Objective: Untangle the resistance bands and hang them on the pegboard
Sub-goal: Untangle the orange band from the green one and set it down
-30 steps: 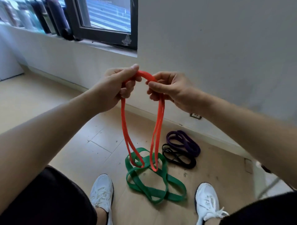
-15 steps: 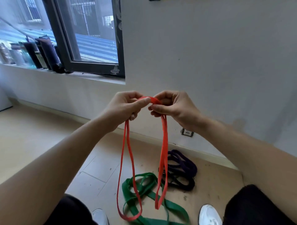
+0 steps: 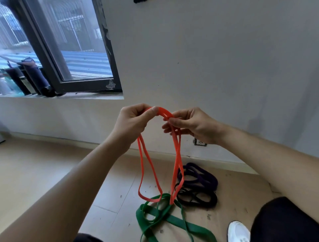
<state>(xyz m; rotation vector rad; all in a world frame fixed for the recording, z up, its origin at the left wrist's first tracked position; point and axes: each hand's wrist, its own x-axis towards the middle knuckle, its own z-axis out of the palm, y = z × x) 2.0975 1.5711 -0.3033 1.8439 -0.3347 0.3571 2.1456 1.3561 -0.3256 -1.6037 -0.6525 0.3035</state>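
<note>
An orange resistance band (image 3: 176,162) hangs in doubled loops from both hands, clear of the floor. My left hand (image 3: 133,121) pinches its top on the left, and my right hand (image 3: 191,125) pinches it on the right, a short arch of band between them. Below, on the floor, lies a green band (image 3: 165,219) in loose tangled loops. Beside it to the right sit a black band (image 3: 198,198) and a purple band (image 3: 202,176), coiled together near the wall. A dark object (image 3: 139,1) at the wall's top edge is mostly cut off.
A white wall stands straight ahead with a socket (image 3: 200,143) low down. A dark-framed window (image 3: 69,51) with rolled items on its sill is at upper left. My right white shoe (image 3: 239,231) stands on the tiled floor (image 3: 43,164).
The view has tilted upward, so more wall and window show and the left shoe has left the frame. The orange band's lower loops have risen off the green band.
</note>
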